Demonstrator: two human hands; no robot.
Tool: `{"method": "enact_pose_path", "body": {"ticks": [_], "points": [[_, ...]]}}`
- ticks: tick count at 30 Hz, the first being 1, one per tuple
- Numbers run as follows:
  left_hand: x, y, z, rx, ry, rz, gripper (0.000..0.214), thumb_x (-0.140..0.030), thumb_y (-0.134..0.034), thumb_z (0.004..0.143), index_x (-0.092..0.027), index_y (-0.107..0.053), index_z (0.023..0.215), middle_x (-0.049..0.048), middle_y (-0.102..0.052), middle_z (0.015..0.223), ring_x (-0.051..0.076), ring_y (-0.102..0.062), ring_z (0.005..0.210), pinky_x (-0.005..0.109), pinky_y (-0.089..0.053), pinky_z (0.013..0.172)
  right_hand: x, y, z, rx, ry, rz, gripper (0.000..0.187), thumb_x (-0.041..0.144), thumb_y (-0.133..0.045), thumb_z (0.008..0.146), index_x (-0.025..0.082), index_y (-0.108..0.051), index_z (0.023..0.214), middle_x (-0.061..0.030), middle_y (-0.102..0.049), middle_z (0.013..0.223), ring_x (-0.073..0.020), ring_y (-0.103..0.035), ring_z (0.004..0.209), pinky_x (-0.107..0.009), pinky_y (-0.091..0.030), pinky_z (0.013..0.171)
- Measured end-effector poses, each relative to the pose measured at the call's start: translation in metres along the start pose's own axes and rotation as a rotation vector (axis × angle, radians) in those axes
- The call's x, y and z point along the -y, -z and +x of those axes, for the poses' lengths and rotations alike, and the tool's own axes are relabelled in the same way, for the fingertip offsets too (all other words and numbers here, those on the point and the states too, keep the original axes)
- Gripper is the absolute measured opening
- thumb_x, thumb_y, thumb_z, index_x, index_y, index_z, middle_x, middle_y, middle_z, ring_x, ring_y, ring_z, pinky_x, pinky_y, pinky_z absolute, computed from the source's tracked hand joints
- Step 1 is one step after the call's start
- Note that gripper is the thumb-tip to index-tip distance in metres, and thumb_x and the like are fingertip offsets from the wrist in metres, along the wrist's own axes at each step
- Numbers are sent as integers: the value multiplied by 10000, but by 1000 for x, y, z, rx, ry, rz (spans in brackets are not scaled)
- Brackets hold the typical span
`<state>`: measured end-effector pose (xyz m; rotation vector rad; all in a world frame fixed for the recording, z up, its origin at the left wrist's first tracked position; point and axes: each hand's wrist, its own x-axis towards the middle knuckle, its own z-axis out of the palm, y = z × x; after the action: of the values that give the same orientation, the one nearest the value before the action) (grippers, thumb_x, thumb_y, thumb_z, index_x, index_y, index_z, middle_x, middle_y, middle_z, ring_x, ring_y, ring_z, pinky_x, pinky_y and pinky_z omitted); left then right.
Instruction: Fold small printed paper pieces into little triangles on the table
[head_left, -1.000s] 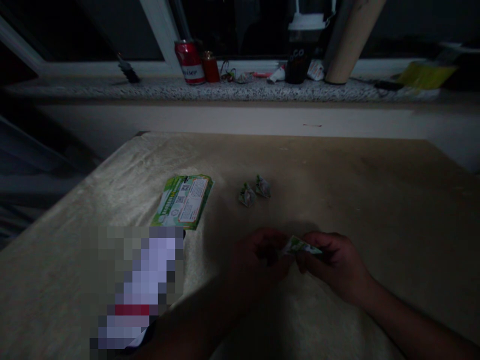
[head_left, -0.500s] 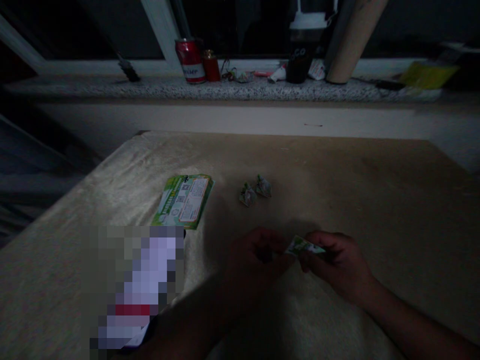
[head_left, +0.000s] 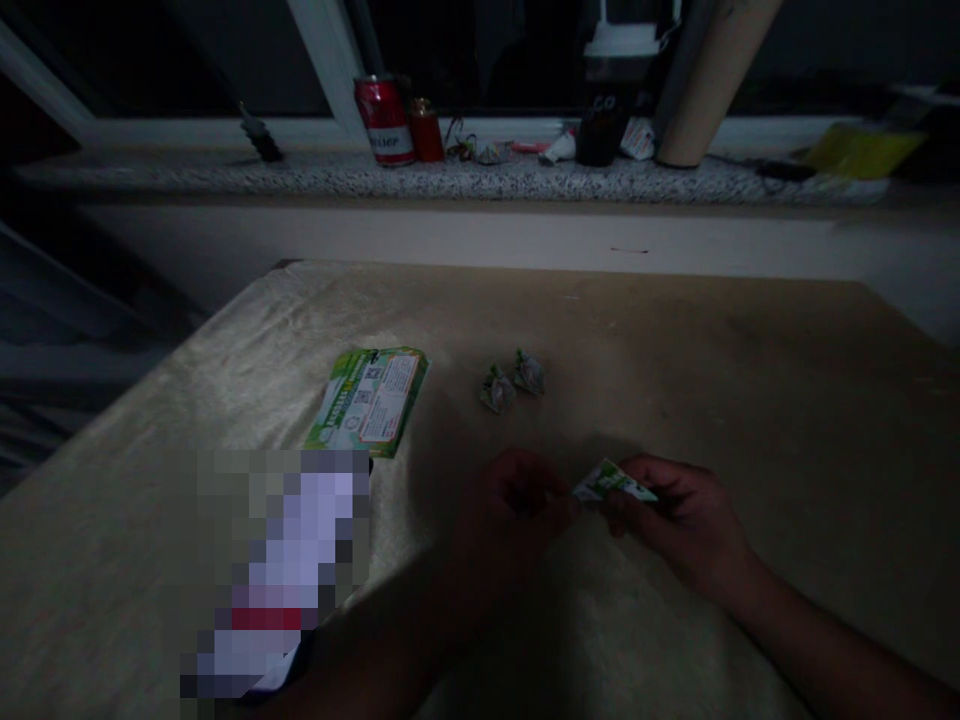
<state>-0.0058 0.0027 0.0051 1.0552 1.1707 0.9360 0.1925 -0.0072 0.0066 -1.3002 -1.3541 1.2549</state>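
Note:
My right hand pinches a small folded piece of green and white paper just above the table. My left hand sits right beside it with curled fingers touching the paper's left end. Two small folded paper shapes lie on the table a little beyond my hands. A green and white printed leaflet lies flat to the left of them.
The beige table runs to a speckled windowsill holding a red can, a small red container, a dark cup with a white lid, a cardboard tube and a yellow-green item. A blurred-out patch covers the table's near left.
The folded paper has tilted up slightly and shifted a bit to the right with my right hand. The left hand stays close beside it.

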Motion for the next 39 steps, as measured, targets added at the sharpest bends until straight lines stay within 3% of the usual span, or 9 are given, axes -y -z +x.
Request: {"method": "enact_pose_path", "body": {"ticks": [6, 13, 24, 28, 32, 39], "points": [[1, 1, 1, 19, -25, -106, 319, -302, -860, 663, -193, -563, 711, -35, -609, 659, 100, -497, 587, 219, -400, 560, -1, -1, 0, 8, -5, 12, 224, 375, -771, 813, 180, -725, 711, -19, -656, 557, -123, -545, 492, -232, -433, 464], [0, 1, 3, 46, -30, -61, 259, -291, -838, 686, -181, -616, 762, -22, -628, 698, 117, -542, 642, 242, -444, 614, 1, 0, 1, 18, 0, 10, 305, 429, -783, 830, 178, -708, 675, -23, -662, 556, -126, -559, 498, -241, -454, 485], [-3, 4, 4, -32, -5, -108, 300, -310, -852, 655, -186, -586, 714, -43, -573, 653, 102, -497, 600, 229, -407, 581, 1, 2, 3, -6, 27, 137, 404, 535, -737, 893, 188, -721, 686, -33, -679, 580, -146, -611, 544, -248, -503, 520], [4, 4, 2, 25, -116, 26, 192, -296, -784, 767, -195, -686, 898, -5, -649, 765, 143, -573, 695, 261, -462, 658, 0, 2, 4, -27, 27, 116, 424, 526, -736, 899, 180, -709, 656, -27, -658, 574, -130, -583, 540, -235, -475, 523], [9, 5, -3, 54, -246, 196, 281, -275, -705, 885, -244, -722, 1164, 31, -716, 920, 183, -636, 812, 307, -511, 757, -1, 1, 4, -38, 19, 142, 400, 503, -748, 896, 174, -711, 672, -23, -655, 582, -120, -576, 540, -225, -471, 524], [9, 6, -2, 53, -288, 241, 343, -267, -626, 961, -269, -699, 1296, 32, -736, 1002, 189, -659, 849, 318, -530, 794, -7, -1, 2, -135, -5, 219, 255, 435, -803, 866, 214, -805, 994, -46, -759, 729, -146, -673, 634, -225, -533, 558]]}}
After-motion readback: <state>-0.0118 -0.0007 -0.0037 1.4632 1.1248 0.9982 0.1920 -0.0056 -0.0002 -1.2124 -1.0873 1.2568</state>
